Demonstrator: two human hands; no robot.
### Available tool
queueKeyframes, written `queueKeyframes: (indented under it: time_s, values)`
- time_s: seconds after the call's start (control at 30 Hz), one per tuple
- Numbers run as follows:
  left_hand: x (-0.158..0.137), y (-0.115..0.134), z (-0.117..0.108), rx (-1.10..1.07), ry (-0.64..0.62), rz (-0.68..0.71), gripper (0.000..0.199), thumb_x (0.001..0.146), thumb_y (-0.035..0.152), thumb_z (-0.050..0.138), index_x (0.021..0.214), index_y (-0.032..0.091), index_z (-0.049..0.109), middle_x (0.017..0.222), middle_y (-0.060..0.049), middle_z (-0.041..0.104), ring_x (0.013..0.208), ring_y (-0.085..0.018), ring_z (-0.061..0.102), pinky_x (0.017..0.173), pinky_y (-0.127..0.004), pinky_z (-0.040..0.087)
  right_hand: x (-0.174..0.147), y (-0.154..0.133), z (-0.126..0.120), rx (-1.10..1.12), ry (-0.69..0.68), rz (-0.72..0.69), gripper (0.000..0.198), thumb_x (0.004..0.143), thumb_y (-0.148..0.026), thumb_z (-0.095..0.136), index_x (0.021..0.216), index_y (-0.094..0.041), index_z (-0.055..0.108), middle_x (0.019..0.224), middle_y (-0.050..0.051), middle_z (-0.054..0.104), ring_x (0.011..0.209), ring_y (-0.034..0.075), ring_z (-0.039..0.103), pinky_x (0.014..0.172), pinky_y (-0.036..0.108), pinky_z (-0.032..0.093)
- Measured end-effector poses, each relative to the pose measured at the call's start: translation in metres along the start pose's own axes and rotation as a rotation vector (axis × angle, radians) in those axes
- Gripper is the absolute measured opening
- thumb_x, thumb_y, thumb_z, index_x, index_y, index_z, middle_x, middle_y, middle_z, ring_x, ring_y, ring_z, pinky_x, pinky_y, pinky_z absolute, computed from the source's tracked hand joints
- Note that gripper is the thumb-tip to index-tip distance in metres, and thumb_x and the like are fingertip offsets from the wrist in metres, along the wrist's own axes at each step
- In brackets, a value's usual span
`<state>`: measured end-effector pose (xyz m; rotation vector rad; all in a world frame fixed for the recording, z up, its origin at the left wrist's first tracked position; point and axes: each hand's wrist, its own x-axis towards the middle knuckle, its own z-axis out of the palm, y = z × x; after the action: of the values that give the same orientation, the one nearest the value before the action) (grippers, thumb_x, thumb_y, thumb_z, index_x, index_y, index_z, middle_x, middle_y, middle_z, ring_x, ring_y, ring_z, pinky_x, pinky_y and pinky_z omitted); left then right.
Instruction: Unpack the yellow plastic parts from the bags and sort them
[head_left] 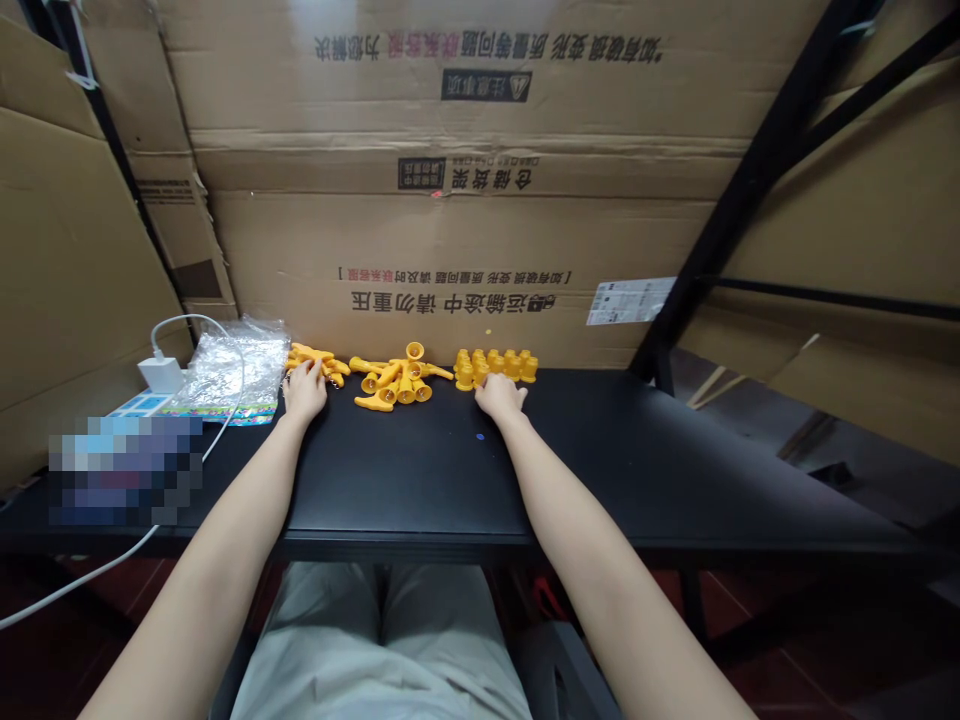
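My left hand rests at the left pile of yellow plastic pieces, its fingers apart and reaching over them. Small metal bits show beside these pieces. Toward the middle lies a loose heap of yellow horn-shaped parts, some with round open ends. My right hand is at the front of a cluster of small yellow cup-shaped pieces standing close together in rows. Its fingers are curled, and their tips are partly hidden, so what they pinch is unclear.
Clear plastic bags lie on the black table at the left. Nearby are a white charger with its cable and a blurred-out item. Cardboard walls the back; a black metal post rises at the right.
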<state>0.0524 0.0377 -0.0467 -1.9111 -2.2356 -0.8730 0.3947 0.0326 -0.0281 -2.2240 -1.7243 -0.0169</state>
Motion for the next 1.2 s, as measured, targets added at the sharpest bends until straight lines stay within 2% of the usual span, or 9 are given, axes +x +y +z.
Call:
queueKeyframes:
  time_s: [0.1,0.2,0.53,0.63,0.73,0.83,0.97,1.1,1.2]
  values:
    - [-0.002,0.004,-0.001,0.026,-0.072,-0.064,0.058,0.092,0.042,0.034,0.146,0.023,0.036,0.156,-0.011,0.027,0.145,-0.030,0.020,0.114,-0.059,0.019,0.000,-0.001,0.000,0.006,0.034,-0.003,0.032,0.090,-0.020,0.042,0.110,-0.016,0.066,0.118,0.014,0.063,0.115,0.028,0.055,0.097,0.046,0.036]
    - [-0.004,0.005,-0.001,0.054,-0.107,-0.079,0.062,0.091,0.040,0.038,0.149,0.022,0.029,0.159,-0.012,0.019,0.146,-0.032,0.015,0.113,-0.063,0.018,0.000,-0.002,-0.001,0.009,0.052,-0.010,0.031,0.090,-0.020,0.041,0.108,-0.016,0.066,0.116,0.014,0.064,0.113,0.027,0.057,0.095,0.044,0.037]
    - [-0.005,0.004,-0.003,0.029,0.067,0.025,0.047,0.088,0.028,0.044,0.135,0.024,0.052,0.151,-0.013,0.035,0.139,-0.030,0.033,0.113,-0.051,0.028,-0.005,-0.005,-0.007,0.022,0.147,-0.029,0.032,0.091,-0.021,0.037,0.107,-0.014,0.064,0.115,0.014,0.062,0.111,0.027,0.056,0.092,0.040,0.038]
    - [-0.005,0.006,-0.001,0.012,0.071,0.082,0.036,0.089,0.029,0.045,0.117,0.025,0.067,0.146,-0.011,0.043,0.136,-0.029,0.037,0.114,-0.051,0.027,-0.007,-0.008,-0.009,0.061,0.178,-0.125,0.031,0.092,-0.021,0.035,0.106,-0.015,0.062,0.115,0.014,0.062,0.109,0.026,0.055,0.090,0.036,0.039]
    - [-0.003,0.004,0.002,-0.023,0.052,0.097,0.030,0.087,0.033,0.049,0.104,0.023,0.072,0.144,-0.010,0.046,0.135,-0.030,0.039,0.113,-0.052,0.029,-0.011,-0.015,-0.009,0.134,0.189,-0.278,0.029,0.094,-0.022,0.035,0.109,-0.017,0.059,0.114,0.013,0.061,0.103,0.024,0.056,0.088,0.032,0.041]
    - [-0.001,0.001,0.006,-0.071,0.038,0.103,0.027,0.083,0.032,0.054,0.101,0.020,0.071,0.145,-0.011,0.044,0.135,-0.031,0.039,0.111,-0.050,0.033,-0.018,-0.028,-0.005,0.195,0.181,-0.450,0.030,0.095,-0.024,0.036,0.116,-0.018,0.057,0.116,0.011,0.060,0.106,0.023,0.056,0.091,0.033,0.042]
    - [0.003,-0.002,0.010,-0.070,0.012,0.079,0.030,0.076,0.013,0.054,0.102,0.016,0.067,0.147,-0.015,0.042,0.137,-0.030,0.037,0.112,-0.050,0.031,-0.026,-0.048,0.005,0.196,0.089,-0.663,0.037,0.096,-0.028,0.040,0.130,-0.022,0.052,0.138,0.010,0.048,0.122,0.023,0.049,0.099,0.038,0.041]
    - [0.005,-0.002,0.012,-0.076,0.009,0.052,0.029,0.076,0.008,0.052,0.102,0.014,0.063,0.149,-0.017,0.037,0.139,-0.030,0.035,0.114,-0.049,0.029,-0.026,-0.059,0.016,0.177,-0.024,-0.668,0.041,0.098,-0.035,0.036,0.136,-0.026,0.049,0.154,0.007,0.032,0.134,0.028,0.039,0.104,0.049,0.038]
    - [0.005,-0.003,0.012,-0.101,0.023,0.066,0.028,0.076,0.011,0.053,0.102,0.015,0.062,0.149,-0.016,0.038,0.139,-0.030,0.034,0.114,-0.049,0.029,-0.024,-0.061,0.021,0.199,-0.089,-0.639,0.044,0.099,-0.037,0.031,0.138,-0.026,0.048,0.156,0.008,0.027,0.136,0.029,0.037,0.104,0.054,0.038]
